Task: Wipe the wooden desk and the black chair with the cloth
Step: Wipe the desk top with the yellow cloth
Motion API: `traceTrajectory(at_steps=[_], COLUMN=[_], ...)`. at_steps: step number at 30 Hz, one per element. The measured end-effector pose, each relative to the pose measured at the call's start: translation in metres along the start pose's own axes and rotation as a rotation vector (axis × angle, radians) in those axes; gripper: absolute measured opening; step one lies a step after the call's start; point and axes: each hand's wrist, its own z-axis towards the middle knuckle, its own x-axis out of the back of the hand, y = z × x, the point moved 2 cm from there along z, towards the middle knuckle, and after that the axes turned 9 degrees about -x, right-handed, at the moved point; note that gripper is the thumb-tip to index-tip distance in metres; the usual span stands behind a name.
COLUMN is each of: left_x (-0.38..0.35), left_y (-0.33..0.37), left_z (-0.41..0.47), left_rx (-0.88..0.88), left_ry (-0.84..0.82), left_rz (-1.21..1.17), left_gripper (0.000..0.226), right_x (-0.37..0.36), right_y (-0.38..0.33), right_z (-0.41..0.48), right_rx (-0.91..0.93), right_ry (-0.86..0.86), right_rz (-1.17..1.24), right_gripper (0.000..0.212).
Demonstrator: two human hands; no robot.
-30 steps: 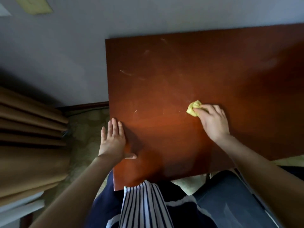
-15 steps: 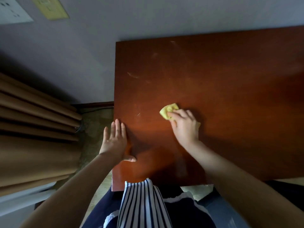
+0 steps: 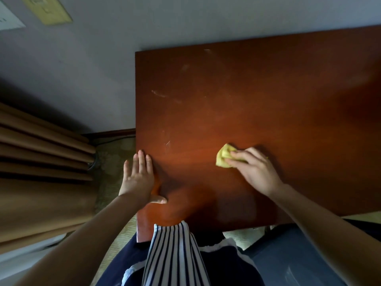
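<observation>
Right hand point(image 3: 255, 172) presses the cloth point(image 3: 223, 156) to the surface point(image 3: 268, 89), fingers point(image 3: 239, 155) curled over it — smudges point(image 3: 159, 93) lie beyond the cloth, leftward; left hand point(image 3: 138, 178), fingers straight, rests flat.

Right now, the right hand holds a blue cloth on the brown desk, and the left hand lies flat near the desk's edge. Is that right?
Not quite. The cloth is yellow, not blue, as the head view shows. The rest stands: the right hand holds it on the brown desk, and the left hand lies flat near the desk's edge.
</observation>
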Motion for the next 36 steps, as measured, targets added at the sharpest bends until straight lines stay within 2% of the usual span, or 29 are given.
traceTrajectory(at_steps=[6, 12, 16, 18, 24, 30, 36], left_x=[-0.002, -0.005, -0.005, -0.004, -0.002, -0.003, -0.006], left_y=[0.001, -0.004, -0.006, -0.005, -0.007, -0.009, -0.021], left_z=[0.001, 0.0, 0.0, -0.001, -0.003, -0.005, -0.003], left_rx=[0.0, -0.012, -0.02, -0.026, -0.027, -0.035, -0.112], left_ry=[0.031, 0.066, 0.087, 0.09, 0.099, 0.128, 0.11], left_rz=[-0.064, -0.052, -0.065, -0.069, -0.088, -0.122, -0.352], left_gripper=[0.143, 0.142, 0.143, 0.143, 0.141, 0.141, 0.137], right_x=[0.014, -0.007, -0.026, -0.035, -0.072, -0.092, -0.069], right_y=[0.042, 0.048, 0.029, 0.015, -0.053, -0.12, -0.135], right_z=[0.044, 0.106, 0.131, 0.134, 0.129, 0.097, 0.051], right_rx=[-0.24, -0.74, -0.858, -0.822, -0.562, -0.284, -0.016], right_ry=[-0.034, -0.023, -0.032, -0.07, -0.152, -0.328, -0.448], right_rz=[-0.17, -0.208, -0.207, -0.195, -0.062, 0.048, 0.113], right_gripper=[0.029, 0.03, 0.031, 0.032, 0.04, 0.038, 0.037])
